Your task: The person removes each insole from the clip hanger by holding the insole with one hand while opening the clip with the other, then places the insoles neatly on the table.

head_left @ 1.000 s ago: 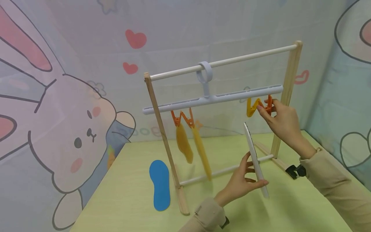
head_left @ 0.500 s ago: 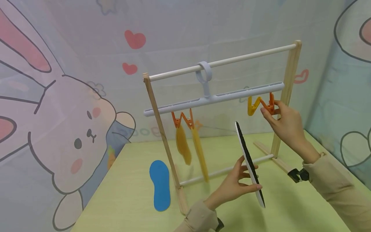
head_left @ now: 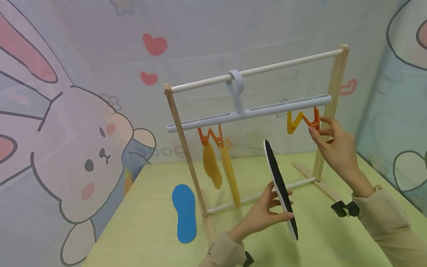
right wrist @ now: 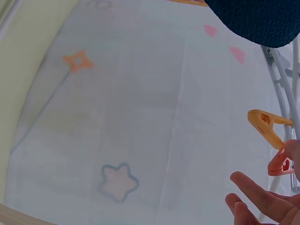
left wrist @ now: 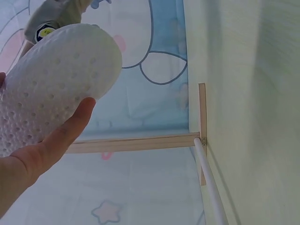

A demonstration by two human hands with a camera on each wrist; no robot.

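Note:
My left hand [head_left: 258, 218] grips an insole [head_left: 282, 189] near its lower part, thumb on one side and fingers on the other. It stands nearly upright and tilted, its dark face toward the right. In the left wrist view the insole's white, dimpled side [left wrist: 56, 79] faces the camera, with the thumb along it. My right hand [head_left: 338, 144] pinches an orange clip [head_left: 313, 123] at the right end of the white hanger [head_left: 267, 110]. Beside it hangs a yellow clip [head_left: 293, 124] holding nothing. The insole is apart from both clips.
A wooden stand's upper rod [head_left: 283, 67] bears the hanger. Two yellow insoles [head_left: 229, 172] hang from orange clips [head_left: 211, 137] at the left. A blue insole [head_left: 185, 213] lies on the table [head_left: 133, 226], left of the stand's near leg. A printed curtain surrounds the table.
My left hand has carried the insole leftward and turned it, bringing its dark face into view. My right hand, still pinching the orange clip, has moved slightly right, and the hanger's end has shifted with it.

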